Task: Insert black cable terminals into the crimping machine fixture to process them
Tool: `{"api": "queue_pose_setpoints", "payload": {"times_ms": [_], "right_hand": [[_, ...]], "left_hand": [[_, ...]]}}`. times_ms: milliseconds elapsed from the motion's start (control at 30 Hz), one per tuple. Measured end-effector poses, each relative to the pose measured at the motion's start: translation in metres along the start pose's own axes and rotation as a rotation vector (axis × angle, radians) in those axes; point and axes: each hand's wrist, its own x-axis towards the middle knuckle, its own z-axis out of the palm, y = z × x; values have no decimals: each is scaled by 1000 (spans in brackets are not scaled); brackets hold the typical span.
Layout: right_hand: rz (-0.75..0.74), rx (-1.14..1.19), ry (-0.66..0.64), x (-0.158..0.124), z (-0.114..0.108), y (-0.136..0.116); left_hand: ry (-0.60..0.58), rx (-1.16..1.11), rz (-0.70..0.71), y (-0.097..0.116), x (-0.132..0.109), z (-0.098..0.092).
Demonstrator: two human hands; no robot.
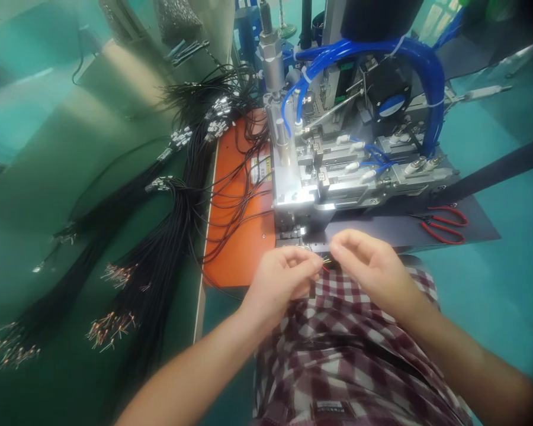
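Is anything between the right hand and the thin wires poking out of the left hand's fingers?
Nothing visible: only a narrow open gap separates the right hand from the thin wires pinched in the left hand. The machine stands beyond both hands, not between them.

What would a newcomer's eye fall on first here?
Probably the blue hoses arching over the metal machine, upper right of centre. Then the black cables, bundled at left. Below centre, the left hand pinches thin wires, the right hand close beside it.
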Motion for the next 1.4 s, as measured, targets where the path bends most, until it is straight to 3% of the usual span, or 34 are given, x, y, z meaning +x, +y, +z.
{"api": "queue_pose_setpoints", "payload": {"times_ms": [433,833,1033,1400], "right_hand": [[-75,-106,-48,1,6,-3],[37,100,-99,18,1,-3],[-114,-44,-157,26,-6,9],[-412,-254,-249,43,-8,6]], "left_hand": [[6,38,34,2,-1,-2],[131,229,75,9,4,-5],[163,270,24,21,10,-7],[72,283,11,25,21,-13]]}}
